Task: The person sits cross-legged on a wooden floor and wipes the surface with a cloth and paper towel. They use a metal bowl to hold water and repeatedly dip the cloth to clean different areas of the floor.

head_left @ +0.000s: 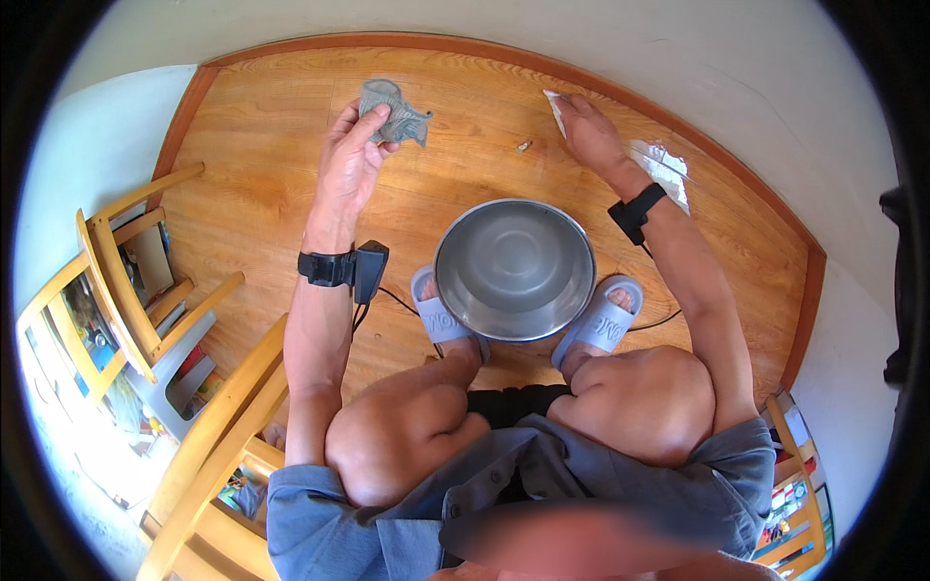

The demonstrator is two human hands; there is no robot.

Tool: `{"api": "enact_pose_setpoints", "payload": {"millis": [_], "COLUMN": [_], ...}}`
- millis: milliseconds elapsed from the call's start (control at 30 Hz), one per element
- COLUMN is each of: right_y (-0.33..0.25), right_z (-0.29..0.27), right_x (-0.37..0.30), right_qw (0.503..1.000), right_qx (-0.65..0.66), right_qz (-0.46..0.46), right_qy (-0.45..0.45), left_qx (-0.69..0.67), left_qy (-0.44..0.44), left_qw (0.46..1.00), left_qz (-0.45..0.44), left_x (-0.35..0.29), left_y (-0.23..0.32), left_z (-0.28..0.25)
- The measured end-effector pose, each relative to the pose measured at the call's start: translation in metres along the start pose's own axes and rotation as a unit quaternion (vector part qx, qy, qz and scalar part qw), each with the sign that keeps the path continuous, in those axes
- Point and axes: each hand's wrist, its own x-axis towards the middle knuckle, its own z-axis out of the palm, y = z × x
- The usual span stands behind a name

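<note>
- Grey cloth [395, 111] sits pinched between the left hand's [355, 147] thumb and fingers, above the floor [465, 97]; a light, steady pinch suits it
- Right hand [593, 137] curls by a white piece [554, 109]; its grip I cannot tell
- Metal basin [475, 300] between the slippers [603, 324] deserves elbow room

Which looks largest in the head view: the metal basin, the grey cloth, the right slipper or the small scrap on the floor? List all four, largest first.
1. Metal basin
2. Right slipper and grey cloth: unsure, as the cloth, in the left hand, may be nearer the camera
3. Small scrap
</note>
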Motion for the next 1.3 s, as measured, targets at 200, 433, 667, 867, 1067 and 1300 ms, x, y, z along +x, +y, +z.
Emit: {"api": "enact_pose_setpoints", "payload": {"millis": [200,433,667,867,1067,1300], "right_y": [-0.04,0.065,0.164,0.086,0.037,0.16], "right_z": [-0.004,-0.038,-0.046,-0.002,0.001,-0.048], "right_x": [-0.03,-0.112,-0.274,-0.212,-0.168,-0.35], "right_qw": [0.996,0.964,0.883,0.952,0.968,0.825], "right_qx": [0.055,0.008,-0.096,-0.176,0.107,0.001], "right_qz": [-0.072,0.224,0.437,0.233,0.189,0.505], "right_qy": [-0.018,0.144,0.141,0.093,0.129,0.254], "left_qx": [0.001,0.011,-0.026,0.03,0.063,0.04], "left_qy": [-0.017,-0.021,-0.042,-0.055,-0.081,-0.08], "left_qw": [1.0,0.999,0.998,0.997,0.994,0.995], "left_qz": [-0.015,-0.024,-0.042,-0.049,-0.045,-0.048], "left_x": [0.001,-0.005,-0.001,-0.003,-0.006,-0.007], "left_y": [-0.015,-0.023,-0.03,-0.037,-0.039,-0.037], "left_z": [-0.004,-0.004,-0.01,0.014,0.033,0.034]}}
